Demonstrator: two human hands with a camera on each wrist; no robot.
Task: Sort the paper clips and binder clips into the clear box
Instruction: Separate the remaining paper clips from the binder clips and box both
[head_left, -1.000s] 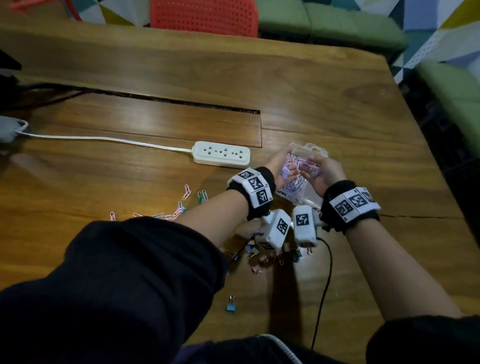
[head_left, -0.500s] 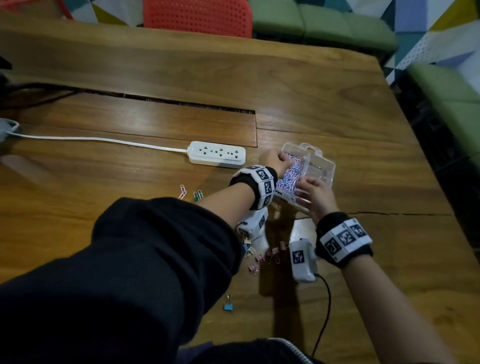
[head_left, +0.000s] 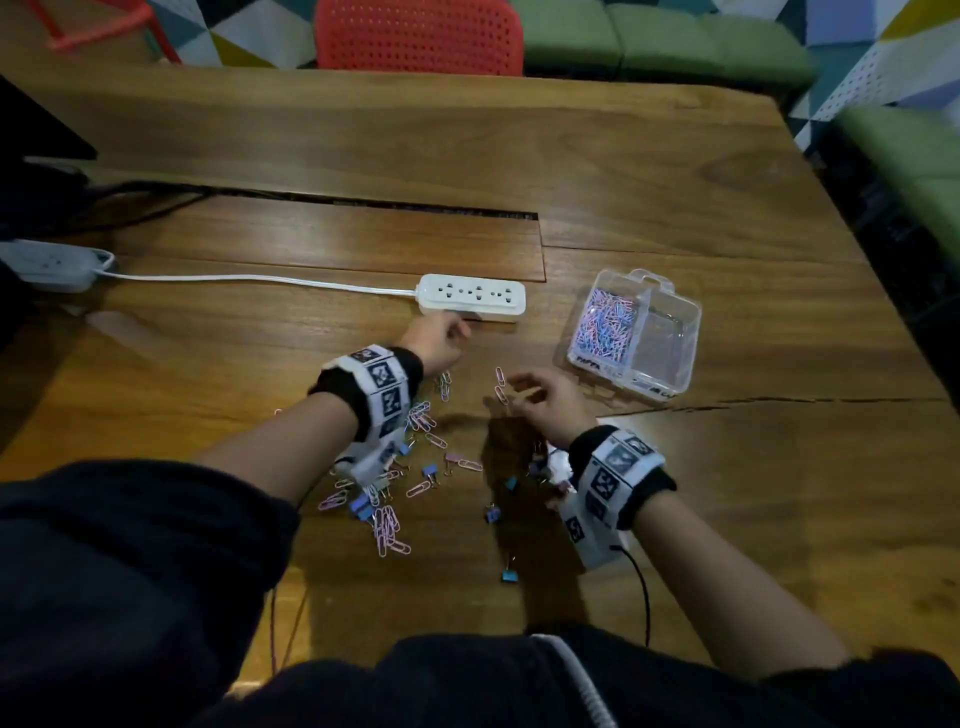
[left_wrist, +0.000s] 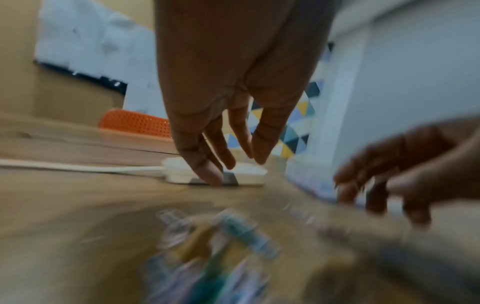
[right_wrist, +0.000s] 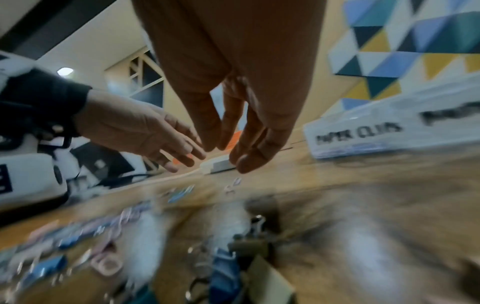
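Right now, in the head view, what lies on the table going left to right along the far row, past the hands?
Grey adapter → white cord → power strip → clear box, paper clips in its left compartment.

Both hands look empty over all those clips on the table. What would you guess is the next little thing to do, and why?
Probably lower the right hand and pinch the pink paper clips lying just by its fingertips. Both hands hold nothing, the left hand hovering near the power strip. The clear box sits close by on the right, its left compartment already full of paper clips, so it is a short carry.
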